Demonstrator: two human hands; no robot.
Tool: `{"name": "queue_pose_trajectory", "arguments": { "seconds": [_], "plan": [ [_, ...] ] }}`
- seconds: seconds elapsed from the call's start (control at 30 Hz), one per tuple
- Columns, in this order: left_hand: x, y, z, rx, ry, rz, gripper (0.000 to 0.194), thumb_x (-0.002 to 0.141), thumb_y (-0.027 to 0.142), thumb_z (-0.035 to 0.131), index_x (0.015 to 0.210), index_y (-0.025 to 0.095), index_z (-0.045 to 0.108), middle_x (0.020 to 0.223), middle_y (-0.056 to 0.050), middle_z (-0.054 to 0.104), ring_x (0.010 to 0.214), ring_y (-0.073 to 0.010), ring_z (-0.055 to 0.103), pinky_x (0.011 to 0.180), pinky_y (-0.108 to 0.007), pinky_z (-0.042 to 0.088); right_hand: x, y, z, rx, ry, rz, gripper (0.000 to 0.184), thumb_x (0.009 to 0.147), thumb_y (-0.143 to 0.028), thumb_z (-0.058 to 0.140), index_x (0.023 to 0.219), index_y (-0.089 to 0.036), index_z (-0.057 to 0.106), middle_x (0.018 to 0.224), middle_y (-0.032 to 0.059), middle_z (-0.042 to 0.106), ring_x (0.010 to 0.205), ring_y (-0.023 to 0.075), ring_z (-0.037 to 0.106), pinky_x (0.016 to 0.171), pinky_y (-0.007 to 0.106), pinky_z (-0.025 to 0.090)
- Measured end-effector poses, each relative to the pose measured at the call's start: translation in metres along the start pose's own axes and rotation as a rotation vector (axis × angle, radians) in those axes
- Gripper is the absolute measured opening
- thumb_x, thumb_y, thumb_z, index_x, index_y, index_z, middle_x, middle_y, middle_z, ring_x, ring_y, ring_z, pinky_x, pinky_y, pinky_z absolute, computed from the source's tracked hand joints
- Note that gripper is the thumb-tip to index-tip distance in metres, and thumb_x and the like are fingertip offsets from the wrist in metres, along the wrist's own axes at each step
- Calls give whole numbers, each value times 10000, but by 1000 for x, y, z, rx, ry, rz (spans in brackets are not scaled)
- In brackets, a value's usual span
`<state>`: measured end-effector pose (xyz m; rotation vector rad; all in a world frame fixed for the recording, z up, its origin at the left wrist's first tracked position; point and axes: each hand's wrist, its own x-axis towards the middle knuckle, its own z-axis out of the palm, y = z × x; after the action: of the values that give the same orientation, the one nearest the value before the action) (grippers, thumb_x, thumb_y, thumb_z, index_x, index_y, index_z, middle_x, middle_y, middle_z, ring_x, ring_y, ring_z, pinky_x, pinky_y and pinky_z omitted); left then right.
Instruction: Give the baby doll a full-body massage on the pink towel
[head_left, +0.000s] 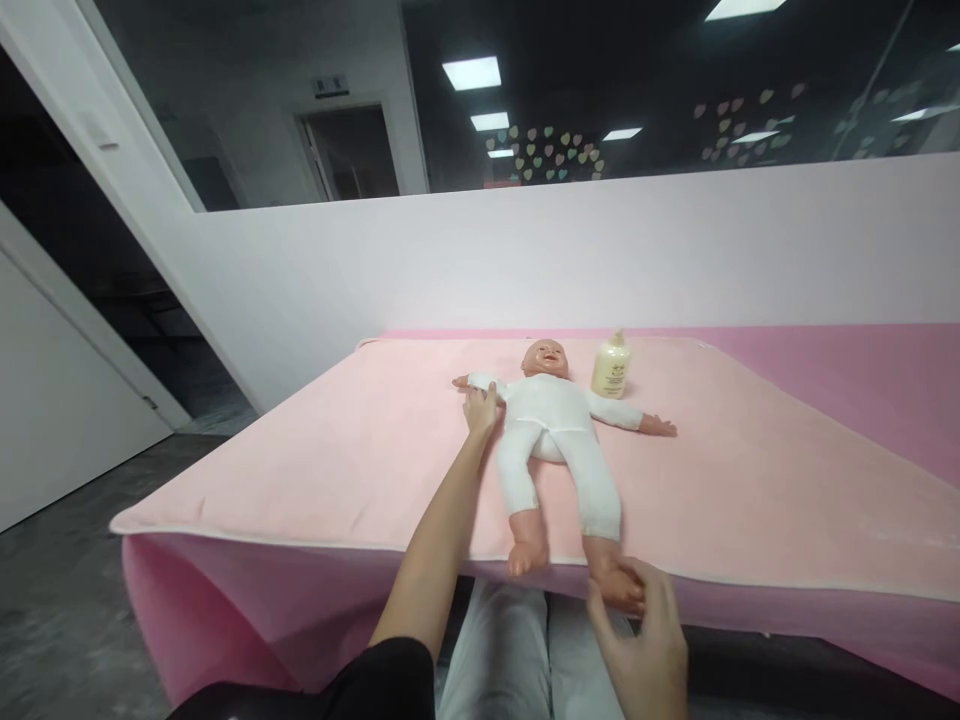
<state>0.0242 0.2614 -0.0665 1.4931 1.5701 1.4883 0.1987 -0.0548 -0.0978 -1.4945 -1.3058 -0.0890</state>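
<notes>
A baby doll [553, 402] in a white cloth suit lies on its back, head toward the wall and feet at the table's front edge. My left hand [481, 408] is closed around the doll's sleeved arm on the left side, close to the shoulder. At the front edge, my right hand [651, 640] has its thumb and fingers around the doll's foot on the right side, which sticks out past the edge. The other foot rests at the edge, untouched. A pale yellow pump bottle [612, 367] stands upright beside the doll's head, apart from both hands.
A light pink blanket [337, 450] covers the table over a darker pink cloth [862, 390]. Behind it rises a white wall [480, 255] with a dark window [600, 90] above. At the left is a white door [67, 400]. My legs are close beneath the front edge.
</notes>
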Motion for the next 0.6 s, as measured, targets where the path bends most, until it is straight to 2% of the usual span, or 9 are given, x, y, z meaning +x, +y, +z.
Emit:
{"name": "queue_pose_trajectory", "arguments": {
  "seconds": [0.07, 0.1, 0.17, 0.2, 0.27, 0.33, 0.47, 0.53, 0.6],
  "plan": [
    [8, -1, 7, -368, 40, -84, 401, 873, 409, 484, 1222, 212, 468, 1274, -126, 580, 1213, -230, 532, 1009, -408, 418, 9, 4, -8, -11, 109, -7, 333, 806, -365, 580, 1071, -174, 523, 955, 101, 604, 802, 214, 587, 658, 313, 449],
    [10, -1, 10, -510, 37, -112, 453, 862, 378, 515, 1275, 236, 395, 1271, -109, 579, 1159, -203, 570, 966, -381, 457, 16, 4, -12, -17, 160, -22, 352, 809, -346, 578, 1098, -155, 518, 978, 110, 599, 832, 218, 585, 684, 316, 456],
    [11, -1, 13, -665, 42, -132, 610, 823, 308, 576, 1348, 279, 266, 1270, -96, 567, 1074, -169, 610, 895, -338, 502, 37, 0, -17, -16, 233, -69, 359, 824, -302, 551, 1142, -140, 511, 1028, 130, 576, 934, 239, 568, 768, 352, 463],
    [10, 0, 13, -662, 50, -117, 663, 802, 279, 599, 1362, 292, 244, 1266, -95, 564, 1042, -164, 620, 873, -324, 511, 49, -4, -17, -15, 248, -114, 356, 828, -280, 537, 1155, -141, 512, 1044, 133, 564, 976, 247, 555, 803, 371, 460],
    [5, 2, 12, -540, 59, -9, 677, 771, 231, 614, 1364, 292, 292, 1271, -96, 554, 1018, -167, 620, 863, -308, 515, 77, -12, -10, -32, 240, -206, 356, 833, -261, 505, 1172, -152, 519, 1062, 130, 537, 996, 244, 538, 808, 375, 459],
    [-2, 4, 9, -346, 38, 163, 615, 765, 184, 584, 1341, 273, 385, 1298, -92, 537, 1054, -184, 599, 879, -308, 509, 107, -18, 6, -69, 143, -243, 324, 828, -278, 487, 1128, -175, 554, 1043, 108, 503, 929, 220, 541, 718, 327, 454],
    [-14, 14, 4, 90, -50, 491, 562, 768, 85, 474, 1304, 253, 481, 1354, -80, 500, 1175, -228, 529, 966, -366, 462, 161, -21, 51, -246, -147, -77, 155, 811, -270, 485, 894, -191, 589, 954, 51, 453, 736, 143, 462, 547, 231, 295],
    [-16, 18, 3, 257, -98, 587, 557, 760, 56, 451, 1278, 251, 514, 1391, -78, 473, 1190, -245, 520, 994, -403, 433, 179, -22, 68, -276, -183, -7, 145, 810, -271, 491, 874, -179, 584, 922, 39, 420, 687, 118, 398, 538, 219, 235],
    [-17, 22, 3, 322, -130, 658, 511, 760, 58, 454, 1232, 229, 546, 1433, -87, 439, 1224, -259, 497, 1014, -424, 409, 192, -24, 77, -284, -176, 18, 151, 816, -278, 495, 872, -173, 587, 897, 29, 398, 641, 100, 330, 542, 220, 200]
  ]
}}
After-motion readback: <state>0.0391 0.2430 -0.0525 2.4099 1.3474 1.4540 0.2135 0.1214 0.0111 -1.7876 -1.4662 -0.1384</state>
